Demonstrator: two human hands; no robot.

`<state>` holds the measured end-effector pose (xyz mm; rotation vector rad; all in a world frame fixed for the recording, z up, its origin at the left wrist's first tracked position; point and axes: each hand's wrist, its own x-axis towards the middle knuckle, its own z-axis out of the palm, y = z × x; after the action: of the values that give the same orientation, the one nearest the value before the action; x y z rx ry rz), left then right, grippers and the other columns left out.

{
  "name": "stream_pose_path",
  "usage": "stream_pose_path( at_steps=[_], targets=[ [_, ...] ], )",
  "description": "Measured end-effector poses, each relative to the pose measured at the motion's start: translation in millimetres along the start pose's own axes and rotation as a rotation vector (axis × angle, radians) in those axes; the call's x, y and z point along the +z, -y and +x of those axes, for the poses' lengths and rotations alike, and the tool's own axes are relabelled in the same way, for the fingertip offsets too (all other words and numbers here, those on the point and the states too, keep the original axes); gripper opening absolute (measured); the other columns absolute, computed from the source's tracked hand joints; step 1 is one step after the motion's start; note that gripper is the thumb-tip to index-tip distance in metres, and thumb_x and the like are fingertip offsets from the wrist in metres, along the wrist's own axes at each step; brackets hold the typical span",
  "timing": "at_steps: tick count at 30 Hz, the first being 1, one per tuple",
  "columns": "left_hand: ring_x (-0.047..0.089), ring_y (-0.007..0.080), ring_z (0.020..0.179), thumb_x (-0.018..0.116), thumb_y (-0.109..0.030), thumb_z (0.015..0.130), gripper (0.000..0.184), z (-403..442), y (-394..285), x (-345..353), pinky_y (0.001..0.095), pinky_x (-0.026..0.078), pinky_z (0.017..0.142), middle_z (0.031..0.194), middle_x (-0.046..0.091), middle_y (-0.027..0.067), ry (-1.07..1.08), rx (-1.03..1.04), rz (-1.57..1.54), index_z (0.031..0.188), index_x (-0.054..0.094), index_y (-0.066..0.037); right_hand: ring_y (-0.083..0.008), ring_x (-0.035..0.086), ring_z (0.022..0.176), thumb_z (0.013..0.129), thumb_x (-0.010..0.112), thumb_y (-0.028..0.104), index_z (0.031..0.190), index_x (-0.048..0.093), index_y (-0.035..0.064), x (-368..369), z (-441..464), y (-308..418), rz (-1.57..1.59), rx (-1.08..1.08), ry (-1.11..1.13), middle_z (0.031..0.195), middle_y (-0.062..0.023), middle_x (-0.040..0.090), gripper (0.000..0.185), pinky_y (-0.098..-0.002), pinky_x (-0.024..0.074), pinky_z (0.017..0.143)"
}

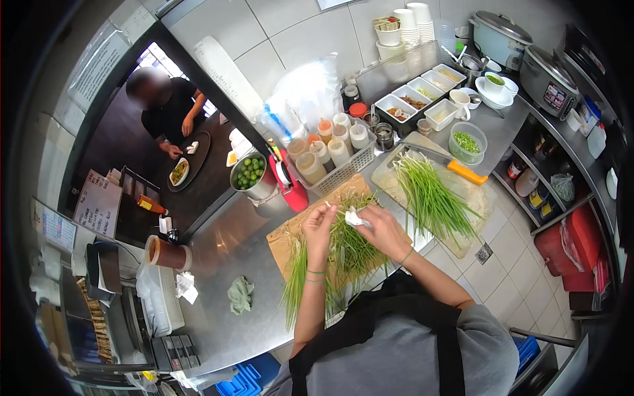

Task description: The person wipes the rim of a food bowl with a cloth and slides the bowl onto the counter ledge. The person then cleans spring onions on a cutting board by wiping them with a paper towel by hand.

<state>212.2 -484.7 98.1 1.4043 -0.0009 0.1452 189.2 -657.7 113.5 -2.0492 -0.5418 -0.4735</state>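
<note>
Over a pile of scallions (353,254) on brown paper (281,239), both of my hands are close together. My left hand (318,228) is closed in a pinch, with a small pale tip showing at the fingers that looks like a scallion's white end. My right hand (383,231) is closed around a crumpled white tissue (357,218). To the right, a bundle of long scallions (432,195) lies across a pale cutting board (485,201). An orange-handled knife (467,172) rests at that board's far edge.
Beyond the paper stand a basket (343,170) of squeeze bottles and a pot of limes (251,173). A tub of chopped scallions (467,142) is behind the knife. A crumpled green cloth (240,294) lies on the left counter. Another person (168,112) works past the hatch.
</note>
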Motion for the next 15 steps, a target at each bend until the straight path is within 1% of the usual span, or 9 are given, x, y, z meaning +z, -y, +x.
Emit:
stream_pose_path(
  at_steps=[2, 5, 8, 9, 12, 14, 15],
  targets=[
    [0.054, 0.0048, 0.076, 0.062, -0.011, 0.085, 0.012, 1.1, -4.9, -5.9, 0.0199, 0.043, 0.069, 0.087, 0.064, 0.0013, -0.003, -0.018, -0.033, 0.092, 0.064, -0.001, -0.0299, 0.056, 0.073, 0.075, 0.067, 0.012, 0.084, 0.059, 0.0001, 6.7, 1.6, -0.6, 0.044, -0.007, 0.017, 0.078, -0.0127, 0.056, 0.017, -0.0370, 0.0434, 0.066],
    [0.054, 0.0046, 0.074, 0.064, -0.009, 0.083, 0.011, -2.7, -27.1, -11.2, 0.0198, 0.043, 0.068, 0.084, 0.063, 0.0002, -0.009, -0.029, -0.017, 0.090, 0.064, 0.000, -0.0226, 0.058, 0.073, 0.076, 0.069, 0.018, 0.086, 0.062, -0.0007, 22.3, 10.6, -12.4, 0.559, 0.335, 0.112, 0.079, -0.0101, 0.058, 0.022, -0.0335, 0.0434, 0.066],
    [0.054, 0.0046, 0.072, 0.064, -0.006, 0.083, 0.006, -1.5, -33.2, -16.6, 0.0201, 0.043, 0.067, 0.082, 0.062, -0.0001, 0.070, 0.023, 0.007, 0.087, 0.064, -0.001, -0.0166, 0.057, 0.072, 0.076, 0.070, 0.022, 0.088, 0.065, -0.0007, 23.3, 34.8, -0.4, 0.525, 0.114, 0.137, 0.079, -0.0077, 0.059, 0.026, -0.0308, 0.0432, 0.066],
    [0.054, 0.0046, 0.072, 0.064, -0.005, 0.082, 0.004, -1.7, -35.2, -16.2, 0.0202, 0.042, 0.067, 0.081, 0.062, 0.0001, 0.059, 0.032, -0.019, 0.085, 0.063, -0.002, -0.0170, 0.057, 0.072, 0.077, 0.069, 0.021, 0.088, 0.065, -0.0004, 26.6, 41.9, 2.7, 0.504, 0.053, 0.184, 0.077, -0.0075, 0.059, 0.024, -0.0309, 0.0435, 0.066],
    [0.053, 0.0046, 0.071, 0.063, -0.003, 0.082, 0.002, 0.2, -39.7, -19.6, 0.0204, 0.042, 0.067, 0.078, 0.062, 0.0001, 0.026, 0.074, -0.086, 0.080, 0.062, -0.003, -0.0181, 0.058, 0.072, 0.078, 0.068, 0.021, 0.088, 0.065, -0.0006, 41.4, 51.7, 6.8, 0.630, 0.069, 0.197, 0.076, -0.0078, 0.059, 0.023, -0.0310, 0.0436, 0.066],
    [0.052, 0.0046, 0.070, 0.062, -0.002, 0.082, 0.004, 3.5, -38.1, -30.3, 0.0202, 0.041, 0.066, 0.075, 0.060, -0.0006, -0.005, 0.112, -0.125, 0.078, 0.062, -0.003, -0.0174, 0.058, 0.072, 0.079, 0.067, 0.021, 0.086, 0.064, -0.0008, 38.2, 52.2, 14.6, 0.628, 0.039, 0.223, 0.075, -0.0072, 0.058, 0.022, -0.0306, 0.0433, 0.065],
    [0.049, 0.0044, 0.065, 0.062, -0.003, 0.083, 0.006, 1.0, -49.1, -29.2, 0.0195, 0.039, 0.062, 0.070, 0.055, -0.0027, -0.088, 0.079, -0.094, 0.077, 0.060, -0.004, -0.0168, 0.057, 0.071, 0.079, 0.067, 0.021, 0.085, 0.064, -0.0008, 32.2, 51.9, 20.3, 0.607, 0.022, 0.250, 0.075, -0.0069, 0.058, 0.022, -0.0303, 0.0432, 0.065]
  ],
)
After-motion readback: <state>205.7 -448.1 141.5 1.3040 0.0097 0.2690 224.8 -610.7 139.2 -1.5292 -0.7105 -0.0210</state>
